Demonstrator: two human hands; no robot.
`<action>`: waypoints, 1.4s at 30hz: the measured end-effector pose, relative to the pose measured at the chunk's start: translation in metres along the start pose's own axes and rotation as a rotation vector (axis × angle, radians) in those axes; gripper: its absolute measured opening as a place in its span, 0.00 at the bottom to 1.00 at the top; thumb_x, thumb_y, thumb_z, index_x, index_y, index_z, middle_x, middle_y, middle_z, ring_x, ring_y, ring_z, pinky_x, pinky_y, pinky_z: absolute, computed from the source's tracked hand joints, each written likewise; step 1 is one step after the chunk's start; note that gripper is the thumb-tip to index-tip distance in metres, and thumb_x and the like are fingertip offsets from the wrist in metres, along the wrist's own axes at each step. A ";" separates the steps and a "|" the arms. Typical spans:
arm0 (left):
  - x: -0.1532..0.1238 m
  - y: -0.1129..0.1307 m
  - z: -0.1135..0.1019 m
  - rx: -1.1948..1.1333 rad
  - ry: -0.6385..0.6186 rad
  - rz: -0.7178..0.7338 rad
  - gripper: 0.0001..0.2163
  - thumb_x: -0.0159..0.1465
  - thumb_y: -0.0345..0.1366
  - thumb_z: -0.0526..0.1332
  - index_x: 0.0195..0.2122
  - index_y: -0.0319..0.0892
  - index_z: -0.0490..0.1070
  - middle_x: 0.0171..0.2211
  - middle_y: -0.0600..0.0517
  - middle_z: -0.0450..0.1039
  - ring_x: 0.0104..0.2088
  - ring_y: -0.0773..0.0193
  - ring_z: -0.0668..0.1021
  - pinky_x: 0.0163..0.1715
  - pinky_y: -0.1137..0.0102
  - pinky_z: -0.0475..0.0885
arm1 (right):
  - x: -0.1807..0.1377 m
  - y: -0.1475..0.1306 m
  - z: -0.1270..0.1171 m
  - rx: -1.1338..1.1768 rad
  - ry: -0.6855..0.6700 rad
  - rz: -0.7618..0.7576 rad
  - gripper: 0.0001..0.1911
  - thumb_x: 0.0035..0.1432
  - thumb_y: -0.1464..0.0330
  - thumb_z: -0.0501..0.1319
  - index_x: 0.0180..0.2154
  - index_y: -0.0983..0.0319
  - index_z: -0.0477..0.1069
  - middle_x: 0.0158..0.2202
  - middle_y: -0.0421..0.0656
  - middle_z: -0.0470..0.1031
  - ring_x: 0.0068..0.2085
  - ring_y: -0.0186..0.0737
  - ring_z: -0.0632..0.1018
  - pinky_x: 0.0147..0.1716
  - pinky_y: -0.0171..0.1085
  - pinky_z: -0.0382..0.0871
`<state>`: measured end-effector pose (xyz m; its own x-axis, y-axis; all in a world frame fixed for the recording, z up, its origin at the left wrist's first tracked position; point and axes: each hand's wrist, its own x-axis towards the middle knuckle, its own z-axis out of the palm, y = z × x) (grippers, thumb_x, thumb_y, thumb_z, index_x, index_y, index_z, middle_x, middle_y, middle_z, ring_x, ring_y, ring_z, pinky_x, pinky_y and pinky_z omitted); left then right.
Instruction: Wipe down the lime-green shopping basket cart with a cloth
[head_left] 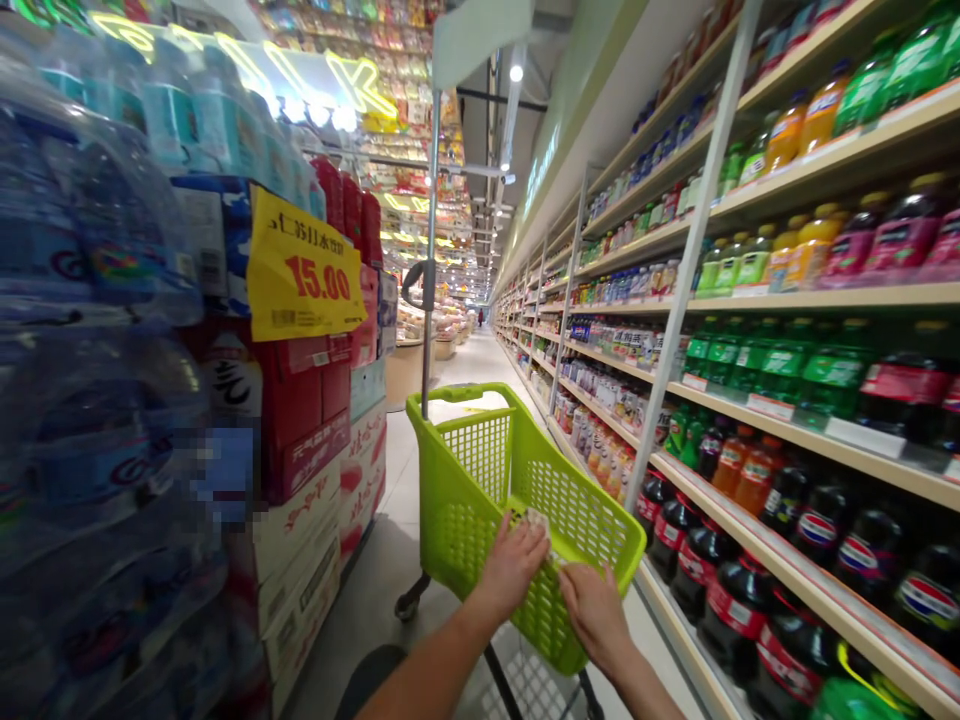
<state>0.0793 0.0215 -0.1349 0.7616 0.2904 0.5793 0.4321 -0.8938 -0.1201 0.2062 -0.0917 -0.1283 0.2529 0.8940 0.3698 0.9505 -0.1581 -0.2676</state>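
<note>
Lime-green shopping cart (480, 480) mid-aisle, with left hand (514, 565) and right hand (596, 610) both curled tight over its near rim, apparently in the pushing step; rolling on calls for a straight line between stacked cartons (315, 440) and bottle shelves (787, 400).

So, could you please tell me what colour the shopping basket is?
Lime green; the shopping basket shows best in the head view.

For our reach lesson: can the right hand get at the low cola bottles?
Probably yes: the right hand lies on the basket rim, and nothing stands between it and the cola bottles.
</note>
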 end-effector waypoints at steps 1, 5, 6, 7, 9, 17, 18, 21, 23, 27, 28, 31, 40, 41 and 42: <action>-0.004 -0.002 -0.001 -0.008 -0.007 0.041 0.14 0.65 0.35 0.46 0.51 0.48 0.61 0.52 0.53 0.66 0.53 0.65 0.66 0.59 0.55 0.42 | 0.001 -0.005 0.001 -0.003 -0.033 0.013 0.18 0.61 0.67 0.42 0.34 0.60 0.70 0.34 0.44 0.75 0.39 0.41 0.73 0.46 0.43 0.54; -0.016 -0.049 -0.032 0.044 -0.082 -0.049 0.16 0.64 0.31 0.46 0.52 0.49 0.61 0.53 0.53 0.65 0.52 0.64 0.67 0.59 0.54 0.43 | -0.001 -0.003 0.001 -0.035 -0.090 0.044 0.17 0.61 0.65 0.43 0.40 0.57 0.69 0.38 0.43 0.76 0.41 0.42 0.74 0.47 0.44 0.55; -0.018 -0.067 -0.044 0.086 -0.087 -0.153 0.17 0.64 0.29 0.45 0.51 0.48 0.61 0.53 0.52 0.64 0.53 0.63 0.67 0.58 0.53 0.43 | -0.002 0.001 0.000 -0.041 -0.088 0.040 0.17 0.61 0.64 0.43 0.40 0.56 0.70 0.38 0.43 0.76 0.42 0.42 0.74 0.49 0.45 0.53; -0.019 -0.083 -0.056 0.128 -0.087 -0.233 0.18 0.63 0.27 0.44 0.51 0.48 0.62 0.54 0.52 0.64 0.53 0.62 0.66 0.58 0.52 0.43 | -0.003 0.005 0.000 -0.045 -0.086 0.038 0.17 0.61 0.64 0.43 0.40 0.56 0.70 0.39 0.43 0.76 0.42 0.43 0.74 0.50 0.47 0.51; -0.021 -0.105 -0.072 0.186 -0.073 -0.324 0.18 0.63 0.26 0.43 0.51 0.46 0.63 0.55 0.50 0.62 0.53 0.58 0.66 0.57 0.49 0.44 | -0.004 0.009 -0.001 -0.055 -0.076 0.056 0.18 0.61 0.64 0.43 0.41 0.56 0.70 0.40 0.43 0.75 0.44 0.44 0.73 0.51 0.48 0.50; -0.024 -0.097 -0.061 0.198 -0.106 -0.108 0.16 0.63 0.29 0.46 0.50 0.49 0.62 0.53 0.54 0.65 0.53 0.65 0.66 0.58 0.55 0.45 | 0.013 0.010 -0.004 -0.039 -0.084 0.062 0.22 0.61 0.64 0.41 0.47 0.62 0.68 0.46 0.46 0.72 0.46 0.44 0.72 0.46 0.41 0.59; -0.028 -0.105 -0.067 0.224 -0.092 -0.115 0.16 0.63 0.29 0.46 0.50 0.49 0.62 0.53 0.54 0.65 0.53 0.64 0.66 0.58 0.55 0.44 | 0.015 0.014 -0.004 -0.043 -0.082 0.054 0.22 0.60 0.64 0.41 0.46 0.62 0.68 0.46 0.45 0.72 0.46 0.44 0.72 0.46 0.40 0.59; -0.045 -0.140 -0.095 0.305 -0.028 -0.180 0.18 0.62 0.26 0.46 0.50 0.49 0.63 0.52 0.52 0.66 0.52 0.62 0.67 0.58 0.53 0.42 | 0.019 0.023 -0.003 -0.058 -0.065 0.052 0.22 0.60 0.63 0.41 0.45 0.61 0.69 0.45 0.44 0.73 0.46 0.44 0.72 0.45 0.40 0.58; -0.055 -0.158 -0.109 0.330 0.019 -0.232 0.21 0.60 0.24 0.44 0.50 0.50 0.63 0.52 0.52 0.65 0.52 0.61 0.67 0.57 0.51 0.43 | 0.020 0.025 -0.002 -0.059 -0.067 0.039 0.22 0.60 0.63 0.41 0.43 0.60 0.69 0.43 0.44 0.74 0.44 0.44 0.73 0.44 0.39 0.59; -0.059 -0.152 -0.102 0.317 0.080 -0.364 0.20 0.59 0.23 0.45 0.48 0.46 0.65 0.53 0.48 0.65 0.54 0.56 0.64 0.54 0.50 0.51 | 0.019 0.018 -0.001 -0.066 -0.072 0.017 0.21 0.61 0.63 0.40 0.39 0.60 0.70 0.38 0.43 0.75 0.41 0.43 0.73 0.42 0.39 0.58; -0.056 -0.145 -0.097 0.298 0.064 -0.356 0.18 0.59 0.24 0.47 0.47 0.45 0.66 0.52 0.48 0.66 0.54 0.56 0.65 0.54 0.52 0.54 | 0.018 0.017 -0.001 -0.072 -0.065 0.017 0.21 0.61 0.64 0.40 0.39 0.59 0.70 0.38 0.43 0.75 0.41 0.43 0.73 0.41 0.39 0.58; -0.046 -0.126 -0.090 0.226 -0.040 -0.214 0.15 0.60 0.26 0.49 0.45 0.45 0.68 0.50 0.50 0.68 0.51 0.61 0.67 0.53 0.60 0.58 | 0.017 0.015 -0.002 -0.099 -0.048 0.011 0.20 0.61 0.64 0.40 0.35 0.59 0.70 0.35 0.42 0.75 0.39 0.42 0.74 0.39 0.38 0.58; -0.056 -0.153 -0.145 0.308 -0.068 -0.420 0.22 0.58 0.23 0.44 0.51 0.47 0.62 0.58 0.48 0.55 0.58 0.57 0.59 0.55 0.53 0.50 | 0.019 0.026 -0.001 -0.085 0.034 0.002 0.19 0.61 0.64 0.43 0.28 0.60 0.68 0.29 0.41 0.74 0.33 0.40 0.73 0.34 0.37 0.56; -0.054 -0.149 -0.142 0.313 -0.069 -0.437 0.21 0.58 0.23 0.45 0.51 0.45 0.63 0.58 0.47 0.56 0.57 0.56 0.59 0.55 0.54 0.51 | 0.019 0.027 -0.001 -0.077 0.043 0.005 0.19 0.61 0.64 0.43 0.27 0.60 0.68 0.29 0.41 0.74 0.33 0.40 0.73 0.34 0.37 0.55; -0.051 -0.142 -0.136 0.310 -0.081 -0.432 0.20 0.58 0.23 0.45 0.50 0.43 0.64 0.57 0.45 0.57 0.57 0.56 0.59 0.55 0.56 0.52 | 0.018 0.027 0.000 -0.070 0.050 0.006 0.19 0.61 0.64 0.43 0.27 0.60 0.68 0.29 0.41 0.74 0.33 0.40 0.73 0.34 0.37 0.55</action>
<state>-0.0867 0.0874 -0.0380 0.5121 0.6460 0.5661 0.8275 -0.5478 -0.1234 0.2363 -0.0794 -0.1287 0.2652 0.8712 0.4131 0.9589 -0.1935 -0.2076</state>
